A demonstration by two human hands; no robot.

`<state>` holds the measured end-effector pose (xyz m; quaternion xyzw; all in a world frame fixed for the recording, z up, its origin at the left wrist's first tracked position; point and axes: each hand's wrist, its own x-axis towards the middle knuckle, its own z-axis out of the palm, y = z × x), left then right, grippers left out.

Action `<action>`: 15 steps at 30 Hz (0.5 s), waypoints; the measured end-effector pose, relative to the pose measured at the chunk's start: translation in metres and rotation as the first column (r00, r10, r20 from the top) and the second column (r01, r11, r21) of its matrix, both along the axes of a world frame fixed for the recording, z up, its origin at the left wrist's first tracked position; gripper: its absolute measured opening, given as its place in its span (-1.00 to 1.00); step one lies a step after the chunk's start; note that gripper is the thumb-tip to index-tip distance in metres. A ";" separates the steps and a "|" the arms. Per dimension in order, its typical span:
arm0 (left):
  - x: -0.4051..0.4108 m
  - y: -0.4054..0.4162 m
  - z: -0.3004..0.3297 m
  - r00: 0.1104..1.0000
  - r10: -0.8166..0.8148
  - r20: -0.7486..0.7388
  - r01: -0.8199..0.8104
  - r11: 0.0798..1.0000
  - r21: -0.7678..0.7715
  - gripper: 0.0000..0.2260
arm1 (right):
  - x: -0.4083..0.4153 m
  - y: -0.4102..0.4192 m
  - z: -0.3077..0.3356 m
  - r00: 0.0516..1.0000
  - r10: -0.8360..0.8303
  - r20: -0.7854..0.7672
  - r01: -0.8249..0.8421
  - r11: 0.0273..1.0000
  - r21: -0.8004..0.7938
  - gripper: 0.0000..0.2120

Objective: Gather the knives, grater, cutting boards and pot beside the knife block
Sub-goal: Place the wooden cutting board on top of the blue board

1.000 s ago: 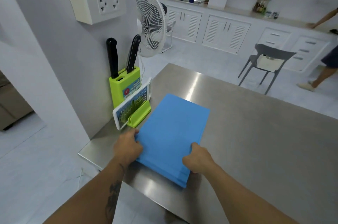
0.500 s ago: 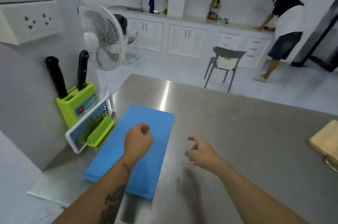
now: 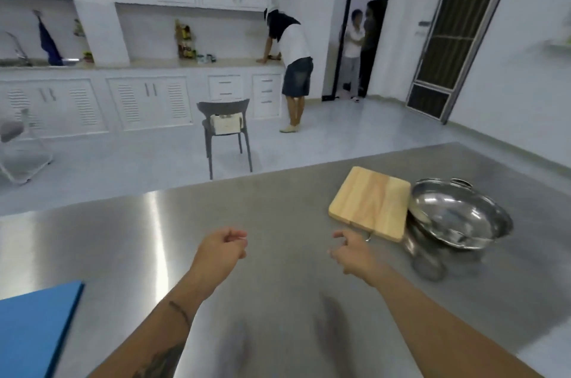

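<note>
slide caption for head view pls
Both hands, left and right, empty above steel table, near wooden cutting board and pot.

A single head-worn wide-angle view looks forward and down across the steel bench [image 3: 278, 217], close above both hands [image 3: 221, 249], taking in the kitchen floor and cabinets well beyond them; edges blur.

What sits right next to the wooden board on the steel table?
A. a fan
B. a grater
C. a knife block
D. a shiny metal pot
D: the pot stands at the right edge of the wooden board on the table; no grater, knife block or fan shows beside it.
</note>
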<state>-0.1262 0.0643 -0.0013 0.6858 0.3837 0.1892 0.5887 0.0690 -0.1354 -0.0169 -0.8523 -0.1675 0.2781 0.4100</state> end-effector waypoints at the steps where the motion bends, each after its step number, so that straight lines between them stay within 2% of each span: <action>1: 0.025 -0.011 -0.002 1.000 -0.022 -0.009 0.022 1.000 -0.013 -0.89 | 0.021 -0.014 -0.004 0.999 -0.050 -0.018 0.050 0.999 0.012 -0.62; 5: 0.115 -0.053 -0.017 0.995 -0.084 -0.057 0.081 0.996 -0.046 -0.87 | 0.092 -0.058 -0.017 0.968 -0.226 -0.108 0.232 0.971 0.049 -0.64; 7: 0.154 -0.071 -0.023 0.988 -0.114 -0.101 0.110 0.993 -0.045 -0.85 | 0.127 -0.076 -0.034 0.950 -0.281 -0.140 0.289 0.956 0.043 -0.54; 9: 0.186 -0.085 -0.027 0.980 -0.141 -0.141 0.136 0.990 -0.046 -0.81 | 0.156 -0.091 -0.052 0.940 -0.310 -0.145 0.315 0.949 0.009 -0.43; 12: 0.231 -0.091 -0.032 0.966 -0.156 -0.204 0.158 0.987 -0.007 -0.75 | 0.174 -0.103 -0.045 0.933 -0.323 -0.157 0.316 0.946 -0.065 -0.39; 15: 0.267 -0.087 -0.037 0.945 -0.176 -0.276 0.186 0.983 0.008 -0.66 | 0.193 -0.102 -0.049 0.907 -0.371 -0.198 0.374 0.927 -0.024 -0.36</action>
